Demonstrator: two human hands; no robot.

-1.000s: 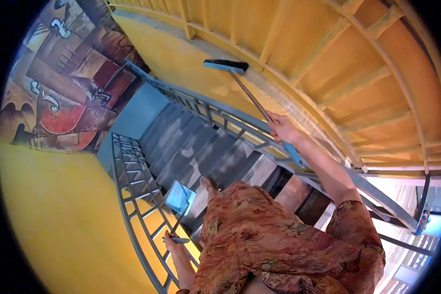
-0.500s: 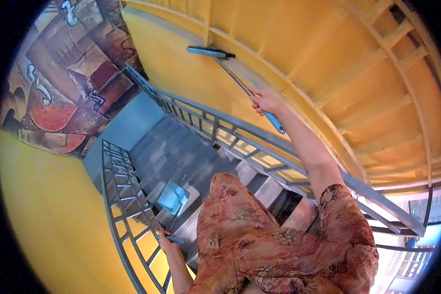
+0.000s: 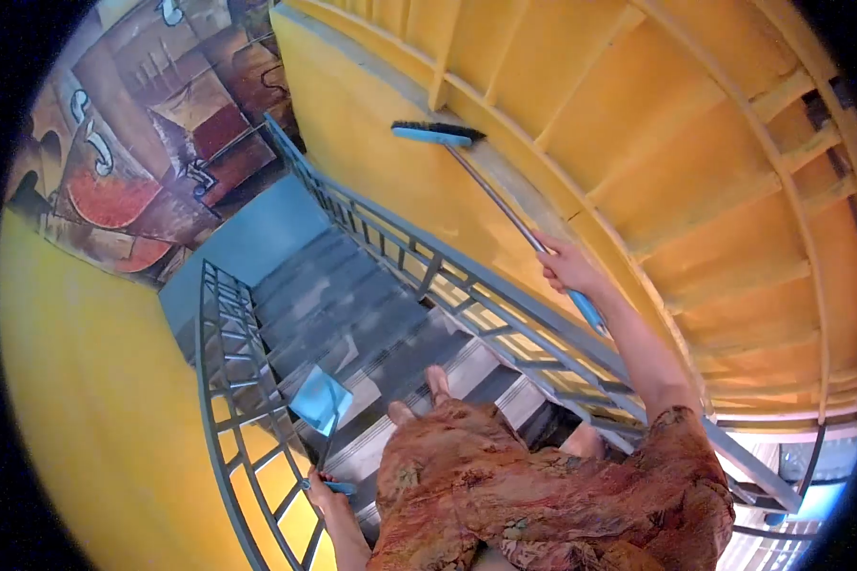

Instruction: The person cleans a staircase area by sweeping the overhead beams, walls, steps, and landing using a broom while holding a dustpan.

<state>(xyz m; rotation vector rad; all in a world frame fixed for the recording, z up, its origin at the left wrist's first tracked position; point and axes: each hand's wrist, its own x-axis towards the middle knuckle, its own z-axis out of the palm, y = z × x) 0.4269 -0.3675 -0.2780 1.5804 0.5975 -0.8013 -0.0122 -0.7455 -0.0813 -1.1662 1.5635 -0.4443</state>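
Fingers of the right hand (image 3: 568, 265) curl closed round a long-handled broom (image 3: 497, 198), bristles (image 3: 452, 127) at the grey ledge (image 3: 400, 84) beyond a metal railing (image 3: 430, 276); those of the left hand (image 3: 328, 493) clasp a blue dustpan (image 3: 314, 398) over streaked steps (image 3: 326, 295).

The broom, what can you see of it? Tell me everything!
The broom has a wide head with a blue, plastic-looking back, dark bristles, a thin shaft that looks like metal, and a blue end. The person's right hand has its grip near that end. The broom slants out past the grey railing, its head by the ledge along the yellow wall. Whether it touches there, I can't tell.
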